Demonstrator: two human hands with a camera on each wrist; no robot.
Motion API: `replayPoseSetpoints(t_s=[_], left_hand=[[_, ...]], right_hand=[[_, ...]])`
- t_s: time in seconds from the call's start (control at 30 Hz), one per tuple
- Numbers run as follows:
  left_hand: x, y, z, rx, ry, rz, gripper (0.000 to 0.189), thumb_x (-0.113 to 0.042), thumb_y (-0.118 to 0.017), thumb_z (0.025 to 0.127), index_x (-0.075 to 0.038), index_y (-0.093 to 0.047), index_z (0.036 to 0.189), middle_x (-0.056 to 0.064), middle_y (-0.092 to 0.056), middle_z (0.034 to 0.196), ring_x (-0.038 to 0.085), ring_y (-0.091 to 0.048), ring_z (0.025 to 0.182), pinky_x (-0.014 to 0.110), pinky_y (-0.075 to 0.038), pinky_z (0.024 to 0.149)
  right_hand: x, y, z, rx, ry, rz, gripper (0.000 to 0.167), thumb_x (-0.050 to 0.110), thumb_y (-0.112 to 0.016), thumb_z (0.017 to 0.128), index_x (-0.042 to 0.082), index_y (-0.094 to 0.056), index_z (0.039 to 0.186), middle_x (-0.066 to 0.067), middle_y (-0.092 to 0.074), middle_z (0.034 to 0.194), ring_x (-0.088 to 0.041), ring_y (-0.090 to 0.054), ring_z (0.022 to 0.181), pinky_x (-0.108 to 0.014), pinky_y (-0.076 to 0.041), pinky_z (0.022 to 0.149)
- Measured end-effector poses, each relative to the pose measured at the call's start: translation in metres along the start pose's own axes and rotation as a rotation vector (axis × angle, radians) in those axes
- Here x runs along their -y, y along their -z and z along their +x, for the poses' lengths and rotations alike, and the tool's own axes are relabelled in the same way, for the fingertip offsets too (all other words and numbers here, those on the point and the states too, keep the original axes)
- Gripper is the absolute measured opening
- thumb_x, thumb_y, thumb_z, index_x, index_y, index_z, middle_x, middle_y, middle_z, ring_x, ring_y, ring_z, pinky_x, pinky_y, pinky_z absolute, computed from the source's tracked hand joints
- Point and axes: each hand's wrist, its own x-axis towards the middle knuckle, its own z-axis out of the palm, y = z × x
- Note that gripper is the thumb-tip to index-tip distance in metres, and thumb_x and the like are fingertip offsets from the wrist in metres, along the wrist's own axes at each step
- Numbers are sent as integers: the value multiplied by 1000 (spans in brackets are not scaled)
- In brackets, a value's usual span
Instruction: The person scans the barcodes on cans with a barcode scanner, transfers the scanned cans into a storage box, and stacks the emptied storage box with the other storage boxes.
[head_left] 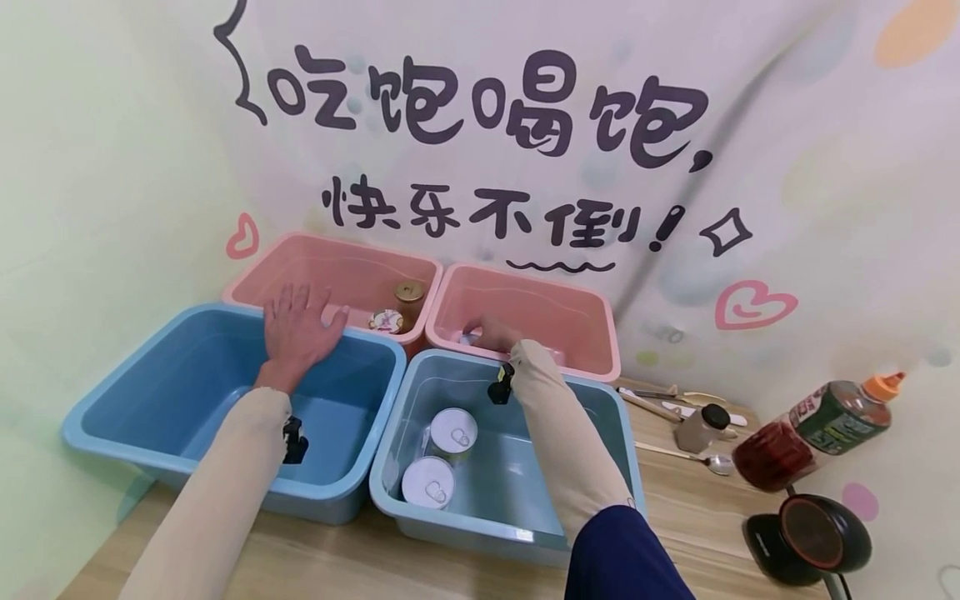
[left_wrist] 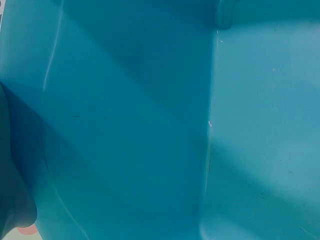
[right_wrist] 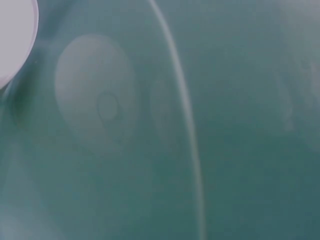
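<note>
In the head view my left hand [head_left: 300, 329] lies with its fingers spread at the rim shared by the left blue basin [head_left: 180, 321] and the left pink basin [head_left: 337, 250]. Beyond the far rim of the right blue basin [head_left: 510, 527], my right hand [head_left: 495, 333] reaches down into the right pink basin [head_left: 540, 283]. Its curled fingers grip a small pale thing [head_left: 468, 338], mostly hidden by the hand and of unclear kind. Two pull-tab cans, a rear can [head_left: 453, 431] and a front can [head_left: 428, 482], stand in the right blue basin.
The left pink basin holds a gold-lidded can [head_left: 409, 292] and a can with a patterned top [head_left: 386, 322]. Right of the basins are a black-capped jar [head_left: 702, 429], a spoon [head_left: 717, 464], other utensils, an orange-capped sauce bottle [head_left: 817, 429] and a black pan-like object [head_left: 825, 533].
</note>
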Motion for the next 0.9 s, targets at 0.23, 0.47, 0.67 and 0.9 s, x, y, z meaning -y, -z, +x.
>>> replayPoseSetpoints(t_s=[0.23, 0.47, 0.67, 0.9], left_hand=[[-3, 1, 1, 28, 1, -6, 67, -47, -43, 100, -7, -37, 153, 27, -23, 162, 49, -14, 150, 69, -5, 120], [-4, 1, 2, 36, -2, -8, 68, -49, -41, 100, -7, -36, 154, 28, -22, 162, 50, -13, 150, 69, -4, 120], [-4, 0, 2, 42, 7, -5, 68, -48, -41, 100, -8, -35, 154, 27, -21, 163, 49, -12, 151, 69, -3, 120], [-1, -1, 2, 33, 17, -6, 68, -48, -43, 99, -7, -37, 153, 26, -22, 163, 49, -12, 151, 69, -2, 120]], right_hand=[[-1, 0, -2, 61, -28, 7, 40, 10, -62, 93, 7, -63, 133, -13, -59, 141, -29, -55, 121, -39, -48, 107], [0, 1, -8, 102, -112, -3, 47, 11, -55, 97, 14, -54, 144, -9, -48, 152, -28, -45, 134, -46, -37, 117], [3, 8, -11, 82, -106, -2, 52, 23, -62, 96, 17, -49, 146, -7, -50, 147, -26, -50, 125, -44, -49, 103], [13, 25, -25, 50, -101, 33, 63, 28, -69, 94, 20, -42, 151, -7, -50, 148, -29, -58, 114, -41, -56, 90]])
